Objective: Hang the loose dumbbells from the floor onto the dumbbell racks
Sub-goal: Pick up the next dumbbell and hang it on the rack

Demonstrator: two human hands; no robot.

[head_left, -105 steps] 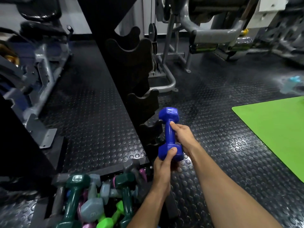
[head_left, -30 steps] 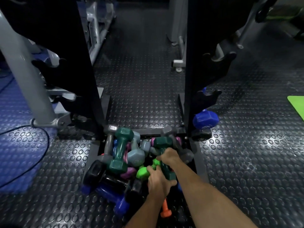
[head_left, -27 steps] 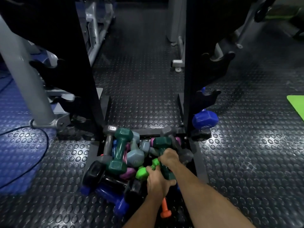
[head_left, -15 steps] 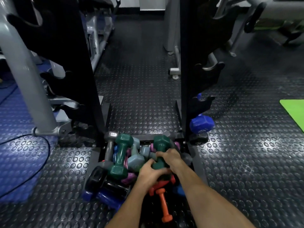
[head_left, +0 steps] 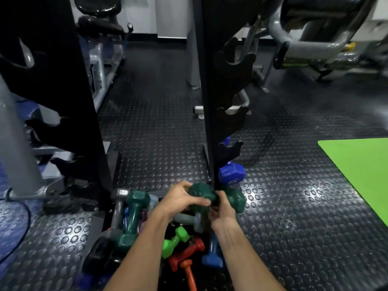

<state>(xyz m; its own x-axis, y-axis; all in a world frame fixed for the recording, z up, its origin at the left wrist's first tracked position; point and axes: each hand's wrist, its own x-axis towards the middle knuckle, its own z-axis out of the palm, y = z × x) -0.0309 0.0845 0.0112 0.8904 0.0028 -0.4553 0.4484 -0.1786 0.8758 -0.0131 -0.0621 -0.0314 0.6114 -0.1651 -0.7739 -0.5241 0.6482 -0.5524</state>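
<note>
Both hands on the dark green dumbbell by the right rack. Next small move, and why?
Probably lift the dark green dumbbell up to the free hook above the blue dumbbell: left hand and right hand grip it beside the right rack.

Left hand (head_left: 180, 201): fingers curled in a grip, arm stretched forward.
Right hand (head_left: 222, 211): fingers curled in a grip, close beside the left.

No readable text anywhere here. The blue hex-ended dumbbell (head_left: 231, 175) hanging at five o'clock of the black rack post (head_left: 206, 91) carries pale end-face markings, too blurred to make out.
</note>
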